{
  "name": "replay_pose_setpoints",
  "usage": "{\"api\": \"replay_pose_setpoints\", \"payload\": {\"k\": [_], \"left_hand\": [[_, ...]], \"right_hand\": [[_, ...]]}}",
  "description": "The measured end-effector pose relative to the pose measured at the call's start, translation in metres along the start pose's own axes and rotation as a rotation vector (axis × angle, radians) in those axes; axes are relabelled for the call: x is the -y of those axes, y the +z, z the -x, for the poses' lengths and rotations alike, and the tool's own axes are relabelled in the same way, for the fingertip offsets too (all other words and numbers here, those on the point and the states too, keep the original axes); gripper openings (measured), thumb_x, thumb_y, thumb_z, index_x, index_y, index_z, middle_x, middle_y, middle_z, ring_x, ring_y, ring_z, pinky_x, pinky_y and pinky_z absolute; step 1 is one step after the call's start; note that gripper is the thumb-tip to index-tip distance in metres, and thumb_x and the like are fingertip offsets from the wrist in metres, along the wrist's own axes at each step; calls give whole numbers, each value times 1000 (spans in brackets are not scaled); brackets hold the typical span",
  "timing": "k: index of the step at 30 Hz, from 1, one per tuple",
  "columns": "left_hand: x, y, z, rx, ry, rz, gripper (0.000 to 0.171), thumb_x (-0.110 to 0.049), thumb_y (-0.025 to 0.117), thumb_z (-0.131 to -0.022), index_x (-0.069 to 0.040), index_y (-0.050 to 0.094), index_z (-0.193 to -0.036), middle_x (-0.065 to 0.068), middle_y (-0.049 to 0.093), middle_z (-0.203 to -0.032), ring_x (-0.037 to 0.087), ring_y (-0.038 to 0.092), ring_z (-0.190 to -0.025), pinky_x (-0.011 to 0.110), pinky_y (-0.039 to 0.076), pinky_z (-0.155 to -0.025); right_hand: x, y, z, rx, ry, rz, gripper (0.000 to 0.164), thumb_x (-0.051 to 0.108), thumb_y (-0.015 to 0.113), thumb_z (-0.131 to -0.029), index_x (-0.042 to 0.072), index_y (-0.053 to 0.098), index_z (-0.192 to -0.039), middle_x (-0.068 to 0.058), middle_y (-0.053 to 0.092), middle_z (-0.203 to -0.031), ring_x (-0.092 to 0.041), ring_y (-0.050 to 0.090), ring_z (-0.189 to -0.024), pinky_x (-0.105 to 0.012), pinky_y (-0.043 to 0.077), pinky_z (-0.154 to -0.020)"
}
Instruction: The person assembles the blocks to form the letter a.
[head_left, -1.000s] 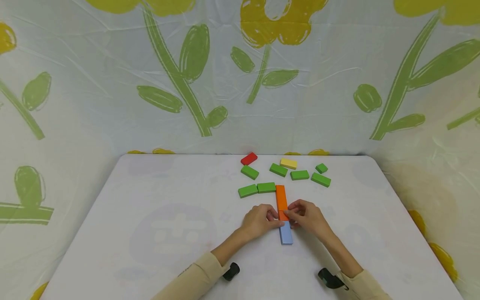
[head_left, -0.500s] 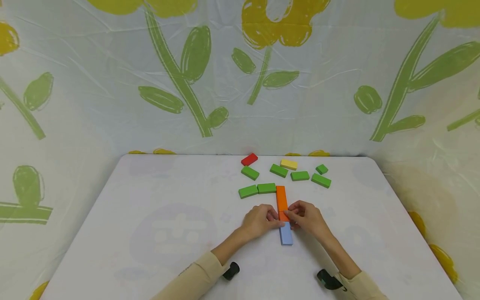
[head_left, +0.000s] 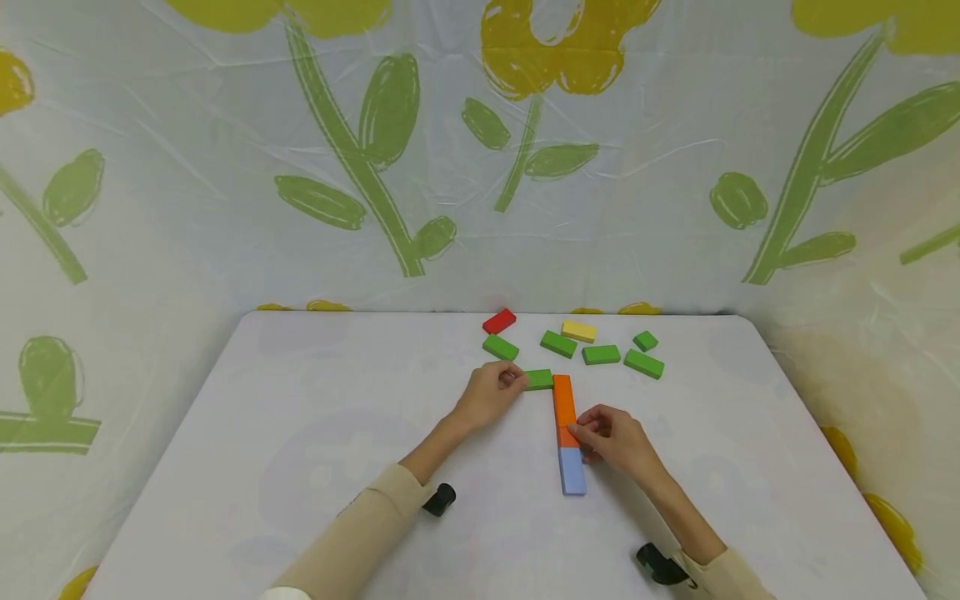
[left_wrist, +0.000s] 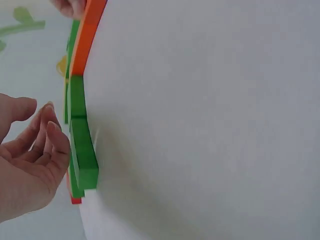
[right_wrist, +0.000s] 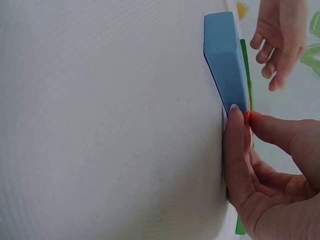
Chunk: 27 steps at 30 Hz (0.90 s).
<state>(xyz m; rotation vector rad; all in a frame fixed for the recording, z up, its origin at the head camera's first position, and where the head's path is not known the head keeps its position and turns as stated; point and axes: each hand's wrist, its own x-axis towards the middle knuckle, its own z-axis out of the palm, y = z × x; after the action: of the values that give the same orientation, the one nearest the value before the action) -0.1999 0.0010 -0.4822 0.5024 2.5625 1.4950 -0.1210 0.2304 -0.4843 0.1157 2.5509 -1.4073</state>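
Two orange blocks, a far one (head_left: pixel 564 400) and a near one (head_left: pixel 566 438), form a straight line with a light blue block (head_left: pixel 572 473) at the near end. My right hand (head_left: pixel 621 440) pinches the near orange block, thumb on its top and fingers along its right side. To the left, a green block (head_left: pixel 540 380) meets the far orange end. Over the outer green block (left_wrist: pixel 84 150), which it hides in the head view, hovers my left hand (head_left: pixel 487 397). Its fingers curl loosely, with a gap between thumb and fingertips and nothing held.
Behind the line lie several more green blocks, including a short one (head_left: pixel 645 341), plus a red block (head_left: pixel 499 321) and a yellow block (head_left: pixel 579 332). They sit near the back edge of the white table (head_left: pixel 337 517), before a flower-printed cloth (head_left: pixel 630 233).
My left hand has left the near orange block and moved up and left to the outer green block. My right hand stays at the near orange block.
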Motion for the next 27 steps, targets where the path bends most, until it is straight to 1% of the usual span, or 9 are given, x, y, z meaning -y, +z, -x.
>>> {"api": "replay_pose_setpoints", "payload": {"k": [5,11,15,18,21,23,27], "left_hand": [[8,-10,-14,-38,-10,3,20,-17,64,-103,-2,73,-112,5,69,-94,15,61,-81,27,52,-75],[16,-18,-28,-63,24,-7,18,-15,64,-101,-2,73,-111,9,71,-100,20,66,-85,32,55,-80],[20,-22,-35,-83,4,-42,19,-15,67,-100,-3,72,-114,10,71,-103,22,65,-89,33,54,-82],[22,-24,-39,-84,-17,-88,21,-13,70,-98,-2,71,-115,11,68,-105,24,61,-92,33,51,-83],[23,-25,-43,-74,2,-148,27,-12,72,-96,-1,70,-121,15,63,-109,28,56,-99,36,48,-86],[24,-26,-46,-60,22,-195,32,-12,72,-96,-1,69,-125,18,61,-115,31,53,-106,39,47,-89],[27,-25,-51,-25,39,-310,39,-16,72,-97,-5,66,-135,17,56,-131,32,47,-119,43,45,-98]], "right_hand": [[-1,0,1,6,-5,-11,27,15,75,-96,-5,64,-109,-9,68,-87,-20,65,-72,-30,60,-62],[-1,0,1,6,-8,-9,26,14,74,-96,-5,63,-109,-9,67,-87,-20,64,-72,-29,60,-62],[0,0,0,3,-13,-14,25,14,74,-96,-5,64,-109,-9,67,-86,-20,64,-71,-29,60,-62],[-1,0,0,4,-16,-14,25,14,74,-96,-5,64,-109,-9,67,-86,-20,64,-71,-29,60,-63],[-1,0,0,-3,-17,0,25,14,74,-96,-5,64,-109,-9,66,-86,-19,63,-71,-29,60,-63],[-1,0,0,-11,-19,10,25,14,74,-96,-5,64,-109,-8,66,-86,-19,63,-71,-28,59,-63],[-2,-1,0,-15,-26,20,25,15,74,-96,-4,64,-109,-8,65,-86,-19,63,-70,-28,59,-63]]}}
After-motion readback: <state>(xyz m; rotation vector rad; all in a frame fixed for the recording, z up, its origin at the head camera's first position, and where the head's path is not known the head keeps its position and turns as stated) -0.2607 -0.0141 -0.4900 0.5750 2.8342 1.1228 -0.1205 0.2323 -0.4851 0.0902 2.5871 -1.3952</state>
